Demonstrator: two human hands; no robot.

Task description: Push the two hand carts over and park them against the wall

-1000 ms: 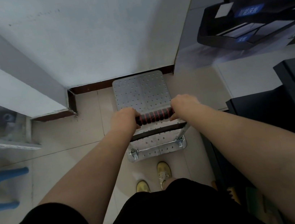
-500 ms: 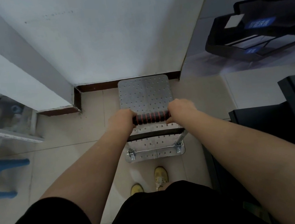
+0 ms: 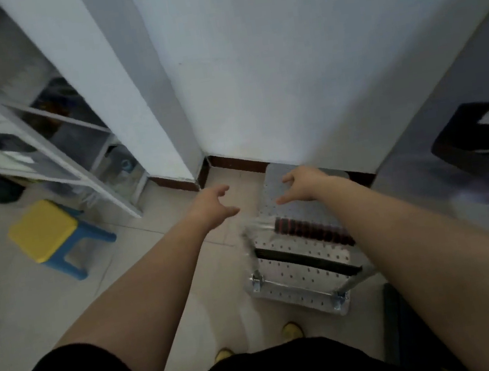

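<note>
Fingers of left hand point(image 3: 213, 204) and right hand point(image 3: 303, 185) loosely spread, holding nothing; hand cart point(image 3: 302, 260) stands unheld, its front edge at the wall point(image 3: 299, 67) skirting, apparently parked.

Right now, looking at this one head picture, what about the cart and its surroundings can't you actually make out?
- Cart wheels: hidden under its perforated deck.
- Whether the deck's far edge touches the wall: the right hand covers part of that edge.
- The right end of the red-and-black handle: hidden behind the right forearm.
- The second cart: none in view.
- Shelf contents: blurred.
- Dark furniture at right: cut off by the frame edge.
</note>
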